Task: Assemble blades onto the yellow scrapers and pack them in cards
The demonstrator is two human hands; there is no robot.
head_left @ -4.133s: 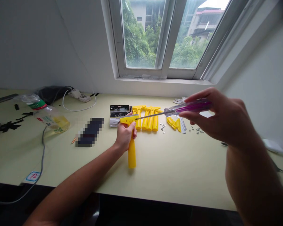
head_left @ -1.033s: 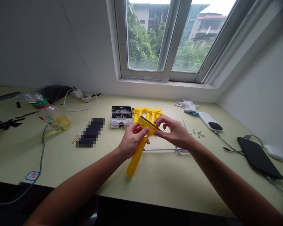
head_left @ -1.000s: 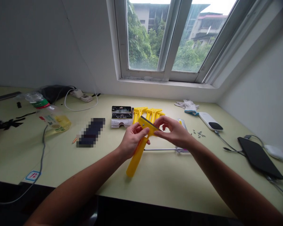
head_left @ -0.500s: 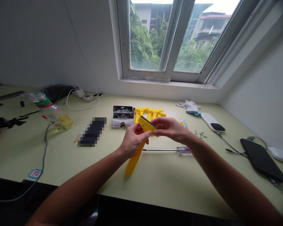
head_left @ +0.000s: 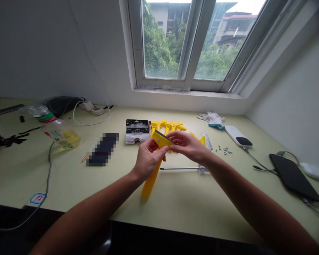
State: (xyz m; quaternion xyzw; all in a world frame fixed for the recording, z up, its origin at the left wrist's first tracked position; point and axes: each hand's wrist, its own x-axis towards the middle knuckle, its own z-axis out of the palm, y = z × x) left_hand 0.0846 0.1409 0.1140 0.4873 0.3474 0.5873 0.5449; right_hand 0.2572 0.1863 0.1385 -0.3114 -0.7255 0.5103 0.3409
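Note:
A yellow scraper (head_left: 151, 181) is held up over the table, its handle slanting down toward the front and a dark strip along its head. My left hand (head_left: 148, 159) wraps round it just below the head. The fingers of my right hand (head_left: 187, 146) pinch the right end of the head. Behind my hands lie several yellow scraper parts (head_left: 172, 126), beside black and white packages (head_left: 137, 131). A screwdriver (head_left: 179, 168) lies under my right wrist, its handle partly hidden. Small screws (head_left: 225, 150) are scattered to the right, near metal strips (head_left: 207, 141).
On the left are a tilted bottle of yellow liquid (head_left: 61, 136), a pixelated dark object (head_left: 103, 150), a cable and black scraps (head_left: 9, 140). Gloves (head_left: 211, 118), a white device (head_left: 238, 136) and a black power bank (head_left: 295, 177) with cables are at the right.
The view has shifted slightly, so most things appear a little further left. More of the metal strips shows beside my right wrist. Both hands keep their hold on the scraper.

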